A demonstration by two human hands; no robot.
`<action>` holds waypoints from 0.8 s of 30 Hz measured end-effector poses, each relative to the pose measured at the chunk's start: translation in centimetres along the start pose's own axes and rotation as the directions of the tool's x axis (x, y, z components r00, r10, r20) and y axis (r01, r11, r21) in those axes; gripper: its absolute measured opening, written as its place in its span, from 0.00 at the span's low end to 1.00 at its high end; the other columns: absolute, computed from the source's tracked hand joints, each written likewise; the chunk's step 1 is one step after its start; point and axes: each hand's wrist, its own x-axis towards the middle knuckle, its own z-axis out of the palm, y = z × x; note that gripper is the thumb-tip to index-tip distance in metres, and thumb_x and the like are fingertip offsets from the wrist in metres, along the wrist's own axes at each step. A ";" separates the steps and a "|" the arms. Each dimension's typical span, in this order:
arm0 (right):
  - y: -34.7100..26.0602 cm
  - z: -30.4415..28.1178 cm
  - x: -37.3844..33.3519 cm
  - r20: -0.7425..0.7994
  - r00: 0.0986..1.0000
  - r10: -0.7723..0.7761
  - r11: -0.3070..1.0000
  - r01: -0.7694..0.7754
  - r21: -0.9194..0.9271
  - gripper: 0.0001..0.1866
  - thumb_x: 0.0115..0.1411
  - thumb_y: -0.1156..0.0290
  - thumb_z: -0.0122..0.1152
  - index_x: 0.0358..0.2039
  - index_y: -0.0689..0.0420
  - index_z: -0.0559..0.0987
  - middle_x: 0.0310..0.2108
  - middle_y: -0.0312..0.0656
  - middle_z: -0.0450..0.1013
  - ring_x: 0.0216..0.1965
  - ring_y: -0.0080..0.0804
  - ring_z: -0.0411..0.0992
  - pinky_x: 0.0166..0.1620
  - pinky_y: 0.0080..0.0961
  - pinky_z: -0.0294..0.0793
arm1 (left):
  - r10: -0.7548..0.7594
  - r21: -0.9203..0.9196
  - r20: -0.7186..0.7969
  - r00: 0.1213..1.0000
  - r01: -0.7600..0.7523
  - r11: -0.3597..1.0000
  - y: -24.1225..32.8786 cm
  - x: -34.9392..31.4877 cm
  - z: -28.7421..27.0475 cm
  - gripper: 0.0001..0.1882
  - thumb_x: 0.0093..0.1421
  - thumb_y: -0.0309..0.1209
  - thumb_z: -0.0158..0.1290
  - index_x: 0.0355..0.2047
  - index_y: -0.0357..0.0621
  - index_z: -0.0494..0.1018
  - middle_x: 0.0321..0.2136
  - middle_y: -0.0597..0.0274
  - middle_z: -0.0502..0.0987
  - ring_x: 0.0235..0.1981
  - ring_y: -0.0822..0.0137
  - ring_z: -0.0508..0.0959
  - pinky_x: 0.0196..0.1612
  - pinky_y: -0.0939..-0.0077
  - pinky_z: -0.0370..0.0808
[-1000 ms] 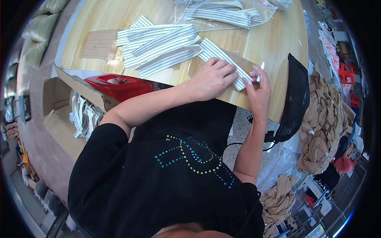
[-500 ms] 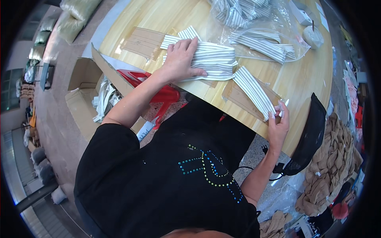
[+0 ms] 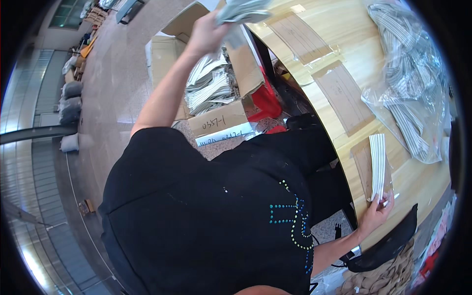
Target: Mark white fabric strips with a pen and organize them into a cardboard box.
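Note:
My left hand (image 3: 205,34) is raised over the open cardboard box (image 3: 241,73) beside the table. It is closed on a bundle of striped fabric strips (image 3: 243,11), blurred by motion. Inside the box lie several more striped fabric pieces (image 3: 211,86). At the table's near right edge, my right hand (image 3: 376,214) pinches the lower end of a single white strip with dark stripes (image 3: 377,162). That strip lies on a brown cardboard piece (image 3: 362,169). A small white object shows between the right fingers, too small to name.
Two more brown cardboard pieces (image 3: 344,98) lie on the round wooden table (image 3: 314,14). A clear plastic bag (image 3: 418,78) of striped strips rests at the far side. Near my right forearm is a black mesh item (image 3: 388,250). A red stool (image 3: 265,101) stands beside the box.
My left hand has taken the stacked strips off the table and swung them left over the box. My view has turned left. The right hand remains at the single strip's end.

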 end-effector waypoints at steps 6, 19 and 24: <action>0.0 0.6 0.3 0.039 0.999 0.024 0.998 -0.026 0.057 0.24 0.63 0.80 0.56 0.59 0.61 0.66 0.39 0.37 0.69 0.37 0.22 0.66 0.40 0.18 0.69 | -0.411 0.538 0.307 0.858 0.199 0.819 -10.6 -11.8 -5.2 0.12 0.56 0.31 0.51 0.40 0.43 0.75 0.38 0.45 0.79 0.41 0.47 0.79 0.44 0.55 0.74; -3.9 -0.8 1.6 0.401 0.910 0.109 0.955 -0.208 0.210 0.26 0.57 0.81 0.56 0.58 0.59 0.69 0.34 0.32 0.65 0.34 0.20 0.64 0.39 0.18 0.67 | -0.617 0.641 0.765 0.187 -0.320 0.698 -23.1 -11.1 -4.9 0.29 0.43 0.45 0.67 0.44 0.46 0.79 0.42 0.51 0.80 0.42 0.56 0.78 0.48 0.60 0.74; -3.9 -0.6 0.8 0.133 0.981 0.142 0.988 -0.148 0.041 0.27 0.53 0.82 0.64 0.55 0.60 0.70 0.33 0.32 0.64 0.31 0.18 0.63 0.36 0.17 0.69 | -0.546 0.756 0.653 0.525 -0.408 0.512 0.2 -2.2 -2.0 0.22 0.49 0.37 0.65 0.44 0.42 0.77 0.34 0.50 0.82 0.37 0.53 0.81 0.43 0.62 0.76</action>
